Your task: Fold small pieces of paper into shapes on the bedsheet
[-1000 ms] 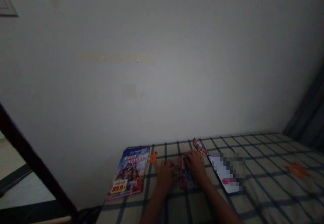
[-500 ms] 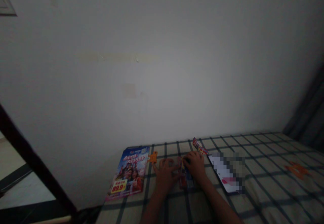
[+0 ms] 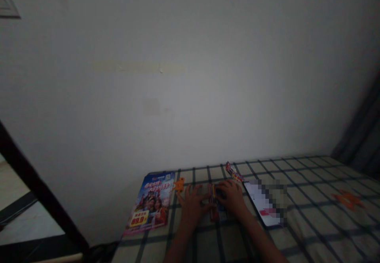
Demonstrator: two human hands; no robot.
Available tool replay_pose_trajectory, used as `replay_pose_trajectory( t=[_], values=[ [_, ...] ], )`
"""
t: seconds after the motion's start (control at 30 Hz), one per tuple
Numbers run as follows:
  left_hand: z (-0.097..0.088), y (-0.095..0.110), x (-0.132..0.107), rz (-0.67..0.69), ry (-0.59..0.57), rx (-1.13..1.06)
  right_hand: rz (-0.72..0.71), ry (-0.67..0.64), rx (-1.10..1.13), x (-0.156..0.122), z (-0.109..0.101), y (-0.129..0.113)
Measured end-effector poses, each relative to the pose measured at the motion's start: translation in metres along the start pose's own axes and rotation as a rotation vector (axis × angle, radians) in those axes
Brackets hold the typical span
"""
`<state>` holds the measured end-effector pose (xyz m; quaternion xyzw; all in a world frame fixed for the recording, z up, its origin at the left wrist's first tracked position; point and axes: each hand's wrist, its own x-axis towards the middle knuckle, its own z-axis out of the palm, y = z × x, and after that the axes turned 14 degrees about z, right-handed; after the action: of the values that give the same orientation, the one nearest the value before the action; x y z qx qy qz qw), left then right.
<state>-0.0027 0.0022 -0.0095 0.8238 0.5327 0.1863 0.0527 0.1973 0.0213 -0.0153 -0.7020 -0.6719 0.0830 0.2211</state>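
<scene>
Between my hands, a narrow, folded-looking printed paper (image 3: 213, 211) in red, blue and yellow lies on the checked cloth. My left hand (image 3: 193, 202) rests at its left side, palm down, with fingers spread and the thumb and forefinger reaching its edge. From the other side, my right hand (image 3: 232, 196) bends its fingers over the paper's upper part and covers some of it. Dim light hides how firmly the fingertips press. To the left is a stack of glossy leaflets (image 3: 152, 203) with a blue and pink picture and a yellow price patch.
A phone (image 3: 261, 201), its screen lit and partly blurred out, lies right of my right hand. Behind that hand sits a crumpled red, blue and white strip (image 3: 233, 172). Orange cloth figures (image 3: 179, 184) mark the checked cloth (image 3: 308, 183). A pale wall (image 3: 190, 96) rises behind.
My right hand has shifted slightly to the right, still bent over the paper. My left fingers are spread a little differently. The other things lie where they were.
</scene>
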Motion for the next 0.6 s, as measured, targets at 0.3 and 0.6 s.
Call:
replay_pose_trajectory(
  t=[0.3, 0.6],
  values=[
    [-0.002, 0.0, 0.0, -0.024, -0.009, -0.046, -0.011, -0.053, -0.05, -0.009, -0.002, 0.006],
    [-0.002, 0.0, 0.0, -0.031, -0.011, -0.032, -0.024, -0.136, -0.02, -0.02, -0.003, 0.01]
  ],
)
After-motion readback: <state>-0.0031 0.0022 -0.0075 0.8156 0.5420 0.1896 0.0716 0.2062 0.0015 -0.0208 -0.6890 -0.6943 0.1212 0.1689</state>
